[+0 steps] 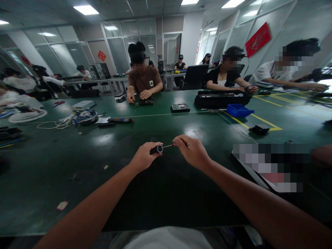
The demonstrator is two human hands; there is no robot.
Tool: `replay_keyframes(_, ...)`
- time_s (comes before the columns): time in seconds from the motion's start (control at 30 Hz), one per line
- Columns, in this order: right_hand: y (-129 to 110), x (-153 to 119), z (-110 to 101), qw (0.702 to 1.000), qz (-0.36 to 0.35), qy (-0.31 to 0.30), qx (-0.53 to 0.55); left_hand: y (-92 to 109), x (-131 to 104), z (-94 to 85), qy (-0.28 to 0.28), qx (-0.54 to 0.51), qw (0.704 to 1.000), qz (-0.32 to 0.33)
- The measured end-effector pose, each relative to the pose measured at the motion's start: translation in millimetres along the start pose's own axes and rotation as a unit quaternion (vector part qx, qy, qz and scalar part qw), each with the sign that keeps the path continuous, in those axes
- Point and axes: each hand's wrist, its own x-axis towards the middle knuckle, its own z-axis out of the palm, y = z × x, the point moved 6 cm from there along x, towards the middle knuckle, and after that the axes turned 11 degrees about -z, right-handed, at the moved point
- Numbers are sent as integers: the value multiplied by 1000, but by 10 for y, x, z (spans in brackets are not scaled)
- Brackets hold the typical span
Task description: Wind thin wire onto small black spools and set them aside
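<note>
Fingers wrapped round it, my left hand [145,156] holds a small dark cylindrical part [156,149] whose round, light-rimmed end faces the camera. My right hand [191,149] pinches the red handle of a screwdriver [169,146], its thin metal shaft pointing left to the cylinder. Whether the tip touches the part is too small to tell. Both hands are just above the green table [116,200], near its middle. The fingers of my right hand cover most of the handle.
Ahead lies a hard drive [180,107], with a long black casing [220,99] and a blue bin [239,110] to its right. A dark pen-like tool [120,120] and cables [84,117] lie left. Across the table a person [145,77] handles parts.
</note>
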Motion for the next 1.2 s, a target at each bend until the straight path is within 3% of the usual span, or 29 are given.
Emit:
replay_keyframes(0.23,-6,-5,40,999,-14,-5,30,-18,10,-25,11,2,1000,-4)
replay_keyframes(0.43,70,-13,64,999,29,-15,21,-3,4,-24,9,3,1000,-4)
replay_keyframes(0.67,13,-21,81,999,-1,-2,42,-57,23,-56,27,-15,1000,-2)
replay_keyframes(0.9,52,-31,124,998,28,-37,34,-76,30,-50,30,-13,999,-11)
replay_keyframes(1.07,46,-50,119,998,6,4,59,-97,40,-66,38,-12,999,-20)
replay_keyframes(1.2,105,-50,137,992,36,39,118,-95,31,-67,37,-7,999,-27)
